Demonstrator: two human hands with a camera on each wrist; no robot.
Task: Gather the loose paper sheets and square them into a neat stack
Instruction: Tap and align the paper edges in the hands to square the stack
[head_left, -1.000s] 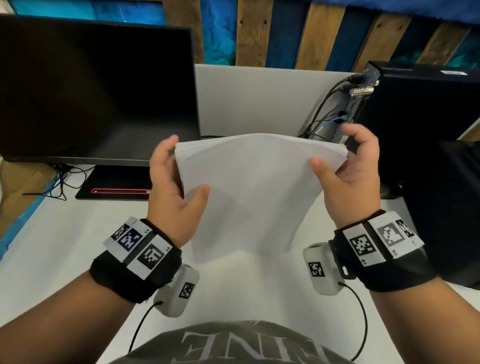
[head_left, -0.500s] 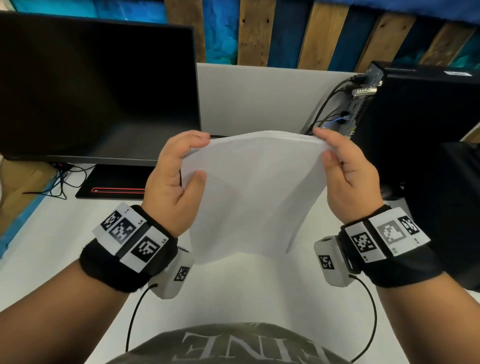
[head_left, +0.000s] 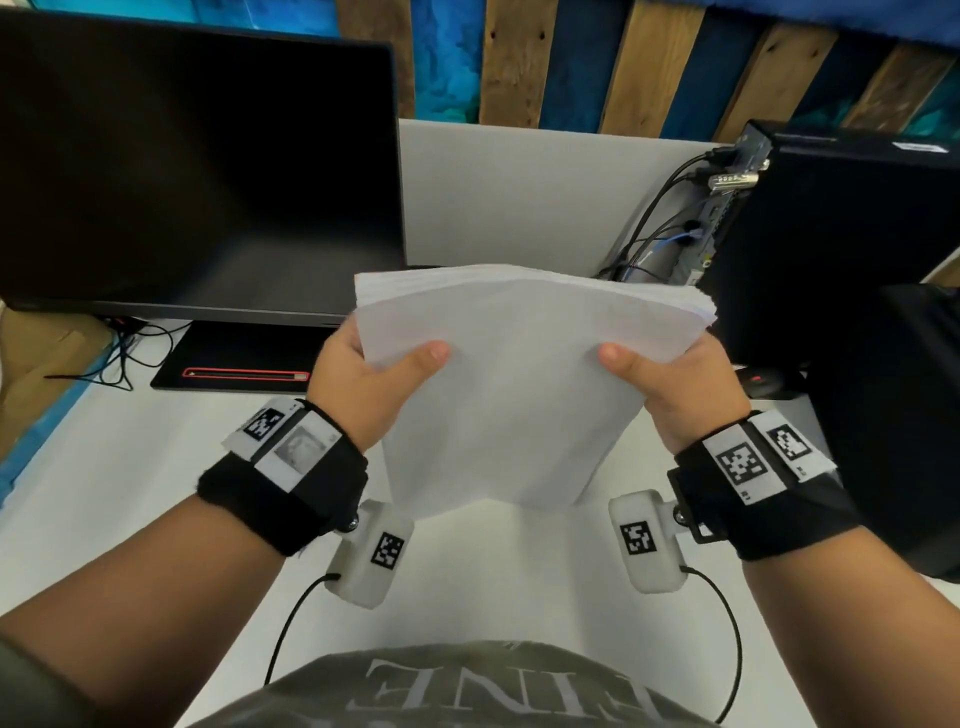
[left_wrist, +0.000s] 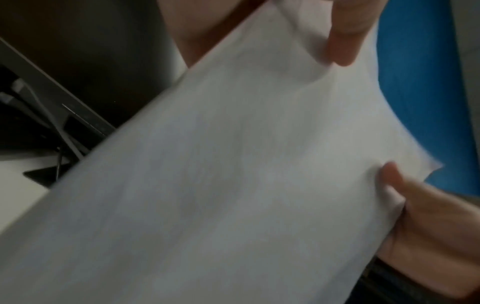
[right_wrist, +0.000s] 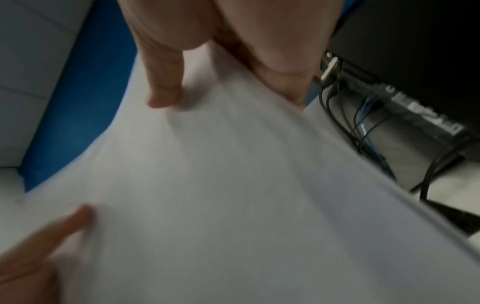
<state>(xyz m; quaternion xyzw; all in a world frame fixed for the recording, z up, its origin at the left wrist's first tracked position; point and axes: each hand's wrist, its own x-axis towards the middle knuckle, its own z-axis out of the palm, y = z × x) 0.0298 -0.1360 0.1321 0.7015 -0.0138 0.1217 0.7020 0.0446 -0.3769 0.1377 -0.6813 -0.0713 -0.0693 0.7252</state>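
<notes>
A stack of white paper sheets (head_left: 511, 384) hangs upright above the white desk (head_left: 130, 499), its top edges fanned slightly. My left hand (head_left: 374, 371) grips the stack's left side, thumb on the front, fingers behind. My right hand (head_left: 675, 374) grips the right side the same way. In the left wrist view the sheets (left_wrist: 233, 174) fill the frame, with my left thumb at the top and the right thumb lower right. The right wrist view shows the paper (right_wrist: 233, 185) with my right thumb on it. Both wrist views are blurred.
A black monitor (head_left: 197, 166) stands at the back left over its base (head_left: 244, 364). A black computer tower (head_left: 841, 244) with cables (head_left: 654, 228) stands at the back right, a dark mouse (head_left: 761, 384) beside it. A grey partition (head_left: 519, 197) is behind.
Both hands have shifted from the top corners down to the sides of the stack, thumbs now on the front. The top edge now shows the sheets fanned.
</notes>
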